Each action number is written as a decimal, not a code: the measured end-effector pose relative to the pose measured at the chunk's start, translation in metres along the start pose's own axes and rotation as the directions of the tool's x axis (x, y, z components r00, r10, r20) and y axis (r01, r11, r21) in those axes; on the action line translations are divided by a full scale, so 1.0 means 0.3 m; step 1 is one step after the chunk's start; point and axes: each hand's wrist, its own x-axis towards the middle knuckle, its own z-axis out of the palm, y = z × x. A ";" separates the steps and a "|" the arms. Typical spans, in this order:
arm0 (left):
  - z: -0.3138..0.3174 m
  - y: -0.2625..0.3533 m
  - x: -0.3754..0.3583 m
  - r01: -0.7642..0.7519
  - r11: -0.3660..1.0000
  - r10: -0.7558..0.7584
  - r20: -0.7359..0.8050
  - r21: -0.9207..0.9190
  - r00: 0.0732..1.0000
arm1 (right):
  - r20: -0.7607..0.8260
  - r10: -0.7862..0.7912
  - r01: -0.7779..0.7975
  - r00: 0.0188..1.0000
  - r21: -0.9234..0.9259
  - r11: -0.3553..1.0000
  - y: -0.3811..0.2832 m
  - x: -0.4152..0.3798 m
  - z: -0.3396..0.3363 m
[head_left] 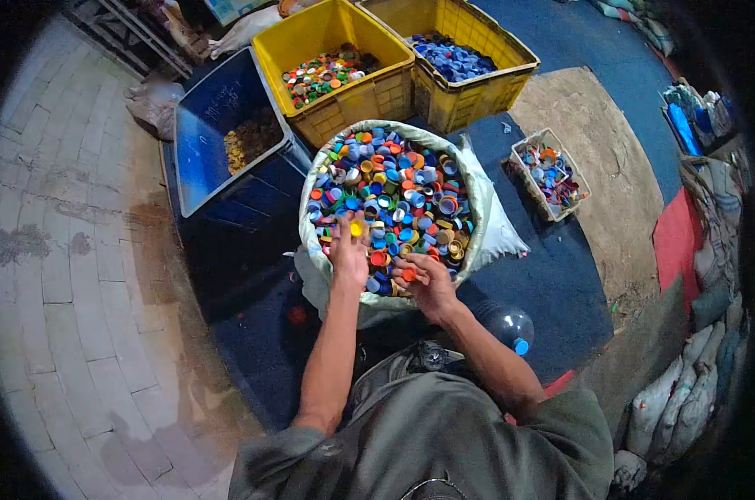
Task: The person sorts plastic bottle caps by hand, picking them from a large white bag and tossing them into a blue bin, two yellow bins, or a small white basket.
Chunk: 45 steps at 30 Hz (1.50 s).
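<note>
A wide white sack point(479, 196) with its rim rolled open stands before me, heaped with bottle caps point(394, 187) of many colours. Over its near left part, my left hand point(350, 260) holds a yellow bottle cap point(357, 227) at its fingers. To the right, at the near side of the heap, my right hand point(431, 285) is closed around an orange-red bottle cap point(408, 274). Both hands are just above or touching the heap; the exact gap cannot be seen.
Behind the sack stand a yellow bin point(344, 117) of mixed caps and another yellow bin point(477, 92) of blue caps. A blue bin point(202, 171) with yellowish caps is at left. A small basket point(552, 212) and a clear plastic bottle point(502, 323) are at right.
</note>
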 end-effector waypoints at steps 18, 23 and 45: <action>0.063 -0.272 -0.189 -0.618 -0.296 0.203 0.680 0.728 0.704 | -0.283 -0.165 0.181 0.945 0.028 0.983 -0.129 -0.194 -0.229; 0.063 -0.303 -0.175 -0.624 -0.340 0.188 0.701 0.704 0.688 | -0.266 -0.164 0.180 0.950 0.036 0.983 -0.097 -0.207 -0.257; 0.027 -0.210 -0.199 -0.402 0.378 0.276 0.312 0.834 0.909 | -0.039 -0.677 0.150 0.735 -0.964 0.218 -0.019 -0.081 -0.264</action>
